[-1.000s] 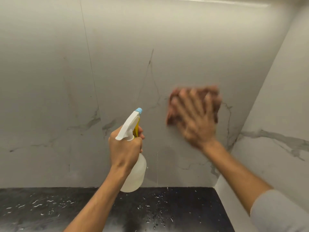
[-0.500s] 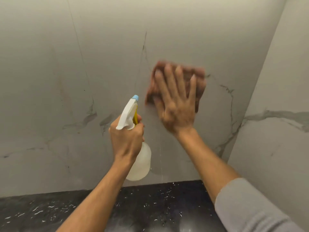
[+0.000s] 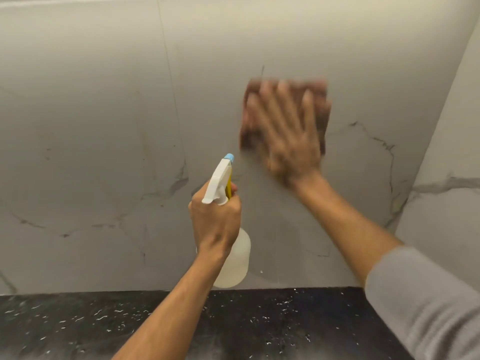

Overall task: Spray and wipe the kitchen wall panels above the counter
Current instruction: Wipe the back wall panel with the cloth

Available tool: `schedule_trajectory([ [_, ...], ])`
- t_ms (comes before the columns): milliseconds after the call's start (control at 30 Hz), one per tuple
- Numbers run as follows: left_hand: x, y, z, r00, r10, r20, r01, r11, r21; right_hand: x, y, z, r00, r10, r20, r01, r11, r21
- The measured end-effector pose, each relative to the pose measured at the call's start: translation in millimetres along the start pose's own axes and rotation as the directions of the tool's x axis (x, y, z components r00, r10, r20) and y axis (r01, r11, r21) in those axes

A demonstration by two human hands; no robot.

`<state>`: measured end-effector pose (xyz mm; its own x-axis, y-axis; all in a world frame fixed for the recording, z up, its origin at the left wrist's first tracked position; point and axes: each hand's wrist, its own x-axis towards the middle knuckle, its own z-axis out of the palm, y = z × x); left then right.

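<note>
The brown cloth (image 3: 323, 110) lies flat on the grey wall panel (image 3: 104, 126), pressed by the spread, blurred right hand (image 3: 288, 136), and it is now further right than half a second ago. The left hand (image 3: 215, 219) keeps its grip closed around the spray bottle (image 3: 235, 255), above the dark counter (image 3: 259, 326), nozzle toward the wall.

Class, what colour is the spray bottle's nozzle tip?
Light blue, on the spray bottle, seen in the head view.

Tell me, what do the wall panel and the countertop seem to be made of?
Wall panel: probably marble-look tile or stone, pale grey, smooth, with thin dark veins. Countertop: likely polished black stone or laminate, glossy with white flecks; some may be droplets.
</note>
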<state>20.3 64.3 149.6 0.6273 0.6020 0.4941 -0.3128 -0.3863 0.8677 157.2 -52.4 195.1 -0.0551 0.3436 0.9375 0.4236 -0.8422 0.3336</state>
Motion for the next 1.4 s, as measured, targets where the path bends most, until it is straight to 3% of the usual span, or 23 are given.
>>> schedule_trajectory([
  [67, 1.7, -1.9, -4.4, 1.000, 0.009, -0.003, -0.009, 1.000, 0.012, -69.8, -22.6, -13.4, 0.955, -0.237, 0.179, 0.236, 0.971, 0.025],
  [133, 4.0, -2.8, -6.9, 1.000, 0.015, 0.010, -0.015, 1.000, 0.013, -97.7, -19.8, -20.0, 0.888, -0.395, 0.236, 0.402, 0.916, 0.021],
  [233, 9.2, -3.1, -7.8, 1.000, -0.005, 0.014, 0.005, 1.000, -0.008, -24.8, 13.1, -9.0, 0.942, -0.316, 0.116, 0.315, 0.949, 0.025],
  [300, 8.3, -2.4, -7.2, 1.000, -0.014, 0.014, 0.015, 1.000, -0.020, 53.3, 37.8, -3.2, 0.994, -0.113, -0.001, 0.113, 0.993, -0.025],
  [400, 4.9, -0.6, -6.4, 1.000, -0.016, 0.025, 0.017, 0.999, -0.032, 112.5, 47.3, -0.5, 0.984, 0.146, -0.104, -0.153, 0.986, -0.063],
  [433, 5.1, 0.6, -6.1, 1.000, -0.011, 0.028, 0.012, 0.999, -0.032, 107.3, 41.3, 1.2, 0.984, 0.141, -0.108, -0.147, 0.987, -0.056],
  [500, 6.4, 3.8, -5.8, 1.000, 0.001, 0.030, 0.000, 1.000, -0.028, 60.2, 20.3, 2.7, 0.998, -0.013, -0.063, 0.013, 1.000, -0.008],
  [567, 6.2, 5.3, -5.8, 1.000, 0.005, 0.030, -0.005, 1.000, -0.018, -16.5, 0.7, -3.5, 0.979, -0.182, 0.089, 0.179, 0.983, 0.049],
  [633, 3.3, 3.7, -6.0, 0.999, -0.007, 0.041, 0.007, 1.000, -0.009, -86.8, 3.7, -17.0, 0.953, -0.224, 0.204, 0.230, 0.973, -0.002],
  [700, -0.1, 4.4, -1.5, 0.997, -0.011, 0.071, 0.012, 1.000, -0.023, -109.6, 35.0, -30.0, 0.969, -0.112, 0.221, 0.129, 0.990, -0.062],
  [767, -2.2, 5.9, 6.8, 0.997, -0.017, 0.079, 0.020, 0.999, -0.029, -83.2, 76.1, -27.9, 0.988, 0.104, 0.112, -0.090, 0.989, -0.119],
  [800, -3.0, 7.1, 10.0, 0.997, -0.025, 0.078, 0.027, 0.999, -0.027, -56.9, 95.3, -24.5, 0.970, 0.244, 0.022, -0.238, 0.959, -0.151],
  [900, -7.5, 8.4, 20.7, 0.994, -0.041, 0.097, 0.045, 0.998, -0.034, 4.3, 126.6, -20.9, 0.805, 0.551, -0.219, -0.587, 0.792, -0.166],
  [967, -10.3, 10.2, 26.0, 0.993, -0.044, 0.106, 0.048, 0.998, -0.039, -12.0, 113.0, -22.8, 0.758, 0.608, -0.236, -0.645, 0.752, -0.138],
  [1033, -10.5, 12.5, 31.0, 0.993, -0.042, 0.115, 0.047, 0.998, -0.047, -65.2, 81.2, -29.0, 0.743, 0.664, -0.080, -0.669, 0.734, -0.118],
  [1133, -9.9, 15.5, 35.7, 0.990, -0.047, 0.133, 0.055, 0.997, -0.053, -112.6, 62.2, -41.8, 0.835, 0.527, 0.159, -0.518, 0.850, -0.098],
  [1200, -8.4, 18.7, 37.5, 0.990, -0.048, 0.132, 0.055, 0.997, -0.054, -88.8, 95.8, -37.9, 0.915, 0.385, 0.121, -0.371, 0.921, -0.119],
  [1233, -7.2, 20.1, 37.9, 0.991, -0.049, 0.125, 0.056, 0.997, -0.053, -65.9, 113.7, -34.7, 0.919, 0.391, 0.052, -0.381, 0.913, -0.146],
  [1267, -5.8, 21.2, 38.3, 0.992, -0.051, 0.115, 0.057, 0.997, -0.053, -38.1, 127.9, -30.0, 0.885, 0.462, -0.053, -0.464, 0.874, -0.145],
  [1367, -4.3, 24.9, 41.4, 0.993, -0.054, 0.103, 0.060, 0.997, -0.050, 21.6, 110.7, -18.3, 0.628, 0.732, -0.264, -0.769, 0.636, -0.065],
  [1400, -3.2, 26.2, 41.7, 0.993, -0.056, 0.100, 0.062, 0.997, -0.052, 23.5, 91.2, -16.0, 0.649, 0.719, -0.249, -0.753, 0.653, -0.080],
])
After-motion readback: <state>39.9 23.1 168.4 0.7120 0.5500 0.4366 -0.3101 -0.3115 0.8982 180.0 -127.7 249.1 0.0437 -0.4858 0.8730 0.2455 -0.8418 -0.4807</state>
